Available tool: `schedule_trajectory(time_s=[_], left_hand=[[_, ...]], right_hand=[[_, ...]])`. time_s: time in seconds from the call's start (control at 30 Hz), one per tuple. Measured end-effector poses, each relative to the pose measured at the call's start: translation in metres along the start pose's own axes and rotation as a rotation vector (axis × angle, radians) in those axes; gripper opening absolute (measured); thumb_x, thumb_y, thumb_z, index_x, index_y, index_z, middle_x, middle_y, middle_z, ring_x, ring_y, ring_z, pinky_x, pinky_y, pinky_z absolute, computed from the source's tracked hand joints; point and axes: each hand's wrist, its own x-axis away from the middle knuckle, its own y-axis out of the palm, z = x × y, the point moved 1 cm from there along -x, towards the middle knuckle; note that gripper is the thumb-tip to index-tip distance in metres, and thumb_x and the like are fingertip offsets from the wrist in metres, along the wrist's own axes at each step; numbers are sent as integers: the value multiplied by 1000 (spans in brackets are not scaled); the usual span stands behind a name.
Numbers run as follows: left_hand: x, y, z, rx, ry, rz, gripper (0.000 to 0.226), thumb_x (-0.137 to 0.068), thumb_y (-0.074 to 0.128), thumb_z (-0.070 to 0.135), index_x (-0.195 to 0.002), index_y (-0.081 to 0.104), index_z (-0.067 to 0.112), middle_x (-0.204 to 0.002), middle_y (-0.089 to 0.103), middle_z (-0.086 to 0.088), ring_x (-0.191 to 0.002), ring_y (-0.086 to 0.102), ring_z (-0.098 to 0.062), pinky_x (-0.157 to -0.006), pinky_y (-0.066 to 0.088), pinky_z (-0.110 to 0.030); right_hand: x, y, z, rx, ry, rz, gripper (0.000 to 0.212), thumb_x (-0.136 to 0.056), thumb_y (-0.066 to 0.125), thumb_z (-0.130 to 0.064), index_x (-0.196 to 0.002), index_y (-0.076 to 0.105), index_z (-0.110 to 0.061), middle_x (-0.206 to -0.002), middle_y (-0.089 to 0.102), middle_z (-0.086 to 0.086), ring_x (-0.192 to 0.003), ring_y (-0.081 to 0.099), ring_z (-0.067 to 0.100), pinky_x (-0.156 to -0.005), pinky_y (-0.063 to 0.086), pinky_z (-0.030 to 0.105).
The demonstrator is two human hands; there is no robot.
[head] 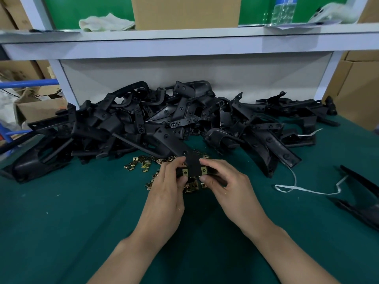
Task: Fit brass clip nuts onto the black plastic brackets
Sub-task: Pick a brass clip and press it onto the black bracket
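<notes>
While both forearms reach forward side by side over the green table [61,222], the left hand [168,187] and the right hand [223,185] meet just in front of the heap of black brackets [143,119], each pinching the same bracket [193,163] between thumb and curled fingers; two brass clip nuts [185,171] sit on its near edge. Loose clip nuts [141,161] lie scattered along the heap's front edge, partly under the hands. Bare green surface spreads in front of the heap's left half, while a white string [303,189] and a separate black part [359,193] lie in front of its right half.
</notes>
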Motion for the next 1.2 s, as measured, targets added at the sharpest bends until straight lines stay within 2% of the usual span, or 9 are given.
schedule_trajectory(time_s=[0.1,0.33,0.5,0.9,1.0,1.07,1.2], left_hand=[[0,-1,4,-38,2,-26,40,-103,44,12,-143,42,15,-130,45,6,-110,55,-15,-91,51,-40],[0,-1,6,-122,-14,-10,34,-101,52,15,-134,54,13,-129,49,3,-100,59,-22,-82,53,-45],[0,1,5,-215,4,51,35,-94,63,6,-128,59,16,-123,55,2,-91,59,-21,-78,55,-44],[0,2,1,-113,-7,119,34,-94,61,8,-124,61,23,-120,55,12,-94,61,-20,-80,54,-46],[0,2,2,-113,29,159,31,-96,55,19,-127,57,24,-122,54,12,-94,61,-21,-78,54,-46],[1,1,5,-114,63,209,29,-97,53,28,-127,52,24,-121,56,9,-94,60,-18,-78,54,-43],[-2,-11,14,-152,263,313,23,-99,56,32,-117,51,18,-108,62,3,-90,56,-12,-77,47,-35]], right_hand=[[0,0,-1,15,2,33,32,-92,73,-15,-122,70,-25,-116,66,-21,-107,66,6,-90,53,20],[3,2,-3,56,-25,65,34,-91,71,1,-116,71,-22,-112,66,-19,-92,68,-5,-81,48,8],[2,4,-4,79,-36,70,34,-91,70,2,-115,71,-20,-111,67,-17,-90,69,-4,-80,48,7],[3,6,-10,131,-45,50,31,-93,68,1,-117,68,-18,-113,65,-13,-91,68,-5,-81,47,7],[3,7,-12,156,-89,70,33,-94,68,-5,-123,65,-20,-118,63,-16,-103,63,-5,-87,44,6],[4,7,-14,155,-94,84,36,-95,68,-9,-125,61,-28,-120,62,-21,-108,60,-5,-89,44,7],[5,0,-28,68,-108,185,36,-98,64,-9,-114,58,-40,-114,66,-23,-99,66,0,-82,47,9]])
